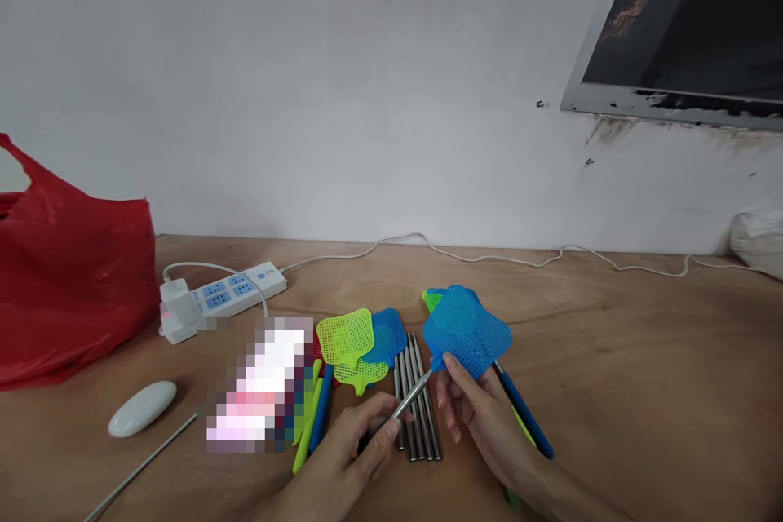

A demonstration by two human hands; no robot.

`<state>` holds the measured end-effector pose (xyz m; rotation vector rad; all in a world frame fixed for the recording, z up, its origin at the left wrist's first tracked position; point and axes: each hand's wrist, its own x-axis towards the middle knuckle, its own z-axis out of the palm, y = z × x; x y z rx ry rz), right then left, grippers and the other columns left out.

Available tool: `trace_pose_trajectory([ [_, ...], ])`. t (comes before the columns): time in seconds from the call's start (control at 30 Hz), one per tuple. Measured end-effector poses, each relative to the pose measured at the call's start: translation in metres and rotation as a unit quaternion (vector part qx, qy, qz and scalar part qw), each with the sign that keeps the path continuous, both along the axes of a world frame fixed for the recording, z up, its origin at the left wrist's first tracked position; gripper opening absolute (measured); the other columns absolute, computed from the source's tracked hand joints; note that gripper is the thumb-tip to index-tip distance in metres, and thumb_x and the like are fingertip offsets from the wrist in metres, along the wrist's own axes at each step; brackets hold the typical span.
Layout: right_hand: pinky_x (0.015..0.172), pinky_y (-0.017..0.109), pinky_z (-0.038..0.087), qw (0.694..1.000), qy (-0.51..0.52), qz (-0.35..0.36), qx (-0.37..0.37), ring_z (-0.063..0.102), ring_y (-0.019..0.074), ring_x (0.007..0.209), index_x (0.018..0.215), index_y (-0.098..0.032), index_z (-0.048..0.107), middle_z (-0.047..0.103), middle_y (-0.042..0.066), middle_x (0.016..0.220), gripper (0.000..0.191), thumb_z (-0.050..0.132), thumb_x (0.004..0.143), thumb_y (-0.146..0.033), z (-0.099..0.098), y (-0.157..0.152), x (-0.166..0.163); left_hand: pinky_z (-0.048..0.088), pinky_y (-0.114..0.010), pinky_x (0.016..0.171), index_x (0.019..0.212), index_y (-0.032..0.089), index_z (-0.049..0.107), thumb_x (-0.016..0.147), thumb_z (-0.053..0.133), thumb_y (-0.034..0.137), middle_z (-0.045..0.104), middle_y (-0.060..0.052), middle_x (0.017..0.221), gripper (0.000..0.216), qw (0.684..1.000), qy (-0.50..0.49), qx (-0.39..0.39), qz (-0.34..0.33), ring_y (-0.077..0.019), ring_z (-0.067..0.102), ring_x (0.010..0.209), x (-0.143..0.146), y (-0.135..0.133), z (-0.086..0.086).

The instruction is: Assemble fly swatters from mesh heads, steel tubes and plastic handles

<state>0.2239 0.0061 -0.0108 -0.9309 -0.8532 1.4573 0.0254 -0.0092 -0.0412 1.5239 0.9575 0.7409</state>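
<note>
My left hand (358,444) is closed round a silver metal rod (411,398), which slants up to the right. Pinched at its neck in my right hand (480,404) is a blue fly swatter head (468,330), its mesh facing me. The rod's tip meets that neck; whether it sits inside I cannot tell. Several loose metal rods (422,424) lie side by side between my hands. Left of them are a yellow-green swatter head (346,336), another blue head (391,330), and blue and yellow-green handles (321,408). Beyond my right hand lies a blue handle (526,416), partly covered.
A pixelated bright-screened device (260,387) lies left of the handles. Behind it stand a power strip (238,291) and plugged charger (179,310). A white oval object (143,409) and red plastic bag (73,277) are at left. A white cable (483,260) runs along the wall.
</note>
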Motion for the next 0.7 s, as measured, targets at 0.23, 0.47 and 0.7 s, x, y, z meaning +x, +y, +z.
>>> trace_pose_trajectory([
  [0.23, 0.034, 0.018, 0.039, 0.999, 0.013, -0.043, 0.010, 0.051, 0.0097, 0.041, 0.067, -0.019, 0.057, 0.062, -0.002, 0.056, 0.044, 0.078, 0.072, -0.057, 0.002, 0.012, 0.013, 0.036, -0.021, 0.046, 0.105, 0.020, 0.063, 0.090, 0.054, 0.063, 0.053, 0.005, 0.064, 0.046, 0.997, 0.072, 0.003, 0.014, -0.0112, 0.045, 0.051, 0.002, -0.004, 0.017],
  [0.47, 0.040, 0.019, 0.044, 0.999, -0.047, 0.013, 0.021, 0.054, 0.0107, 0.050, 0.081, -0.017, 0.068, 0.063, -0.001, 0.064, 0.038, 0.083, 0.070, -0.050, 0.003, 0.013, 0.018, 0.033, -0.021, 0.048, 0.070, 0.018, 0.058, 0.095, 0.045, 0.064, 0.047, 0.005, 0.049, 0.054, 0.989, 0.131, 0.043, -0.044, -0.0105, 0.046, 0.047, 0.004, -0.003, 0.022],
  [0.7, 0.037, 0.018, 0.041, 0.992, -0.106, 0.065, 0.030, 0.055, 0.0116, 0.044, 0.075, -0.019, 0.060, 0.058, -0.004, 0.052, 0.041, 0.074, 0.076, -0.058, -0.005, 0.013, 0.015, 0.038, -0.023, 0.057, 0.062, 0.019, 0.057, 0.097, 0.034, 0.068, 0.052, 0.001, 0.054, 0.064, 0.985, 0.143, 0.081, -0.051, -0.0144, 0.050, 0.057, 0.004, -0.005, 0.031],
])
